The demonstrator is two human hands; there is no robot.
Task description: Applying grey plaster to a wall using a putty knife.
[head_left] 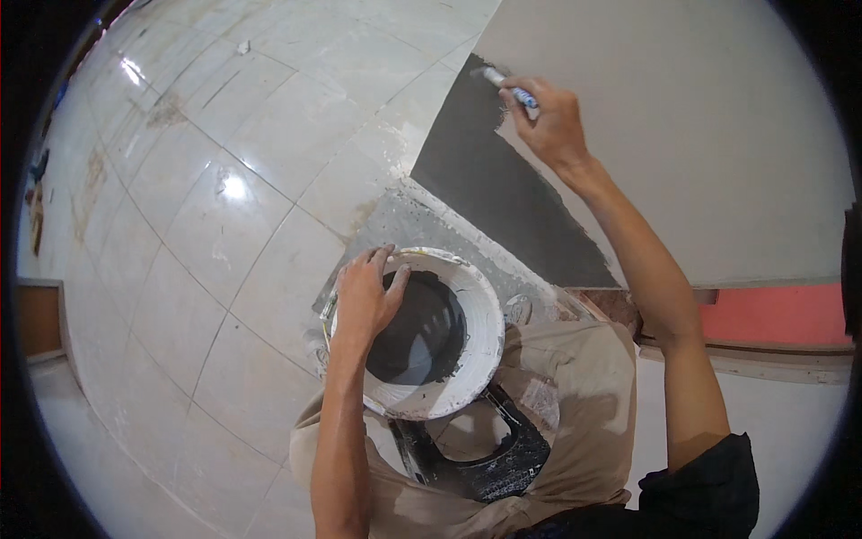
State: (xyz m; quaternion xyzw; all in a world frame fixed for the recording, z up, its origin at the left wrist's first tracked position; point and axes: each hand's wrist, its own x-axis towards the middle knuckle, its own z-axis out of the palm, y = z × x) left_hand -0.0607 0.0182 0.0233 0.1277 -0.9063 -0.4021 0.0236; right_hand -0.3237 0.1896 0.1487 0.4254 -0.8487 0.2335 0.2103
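My right hand (549,126) is closed around the white and blue handle of a paintbrush (496,77). Its blurred head is against the wall, near the top of a dark grey coated patch (489,171). On the near side, my left hand (365,292) grips the rim of a white bucket (483,332), thumb over the inside and fingers along the outer edge. Dark grey liquid (417,328) fills the bottom of the bucket, and grey smears mark its inner wall. The bucket is tilted toward me, between my legs.
A black plastic piece with an opening (503,449) lies between my legs below the bucket. The pale uncoated wall (682,135) rises on the right, with a red panel (772,314) beyond its lower edge. Shiny stained tiles (224,207) cover the floor at left.
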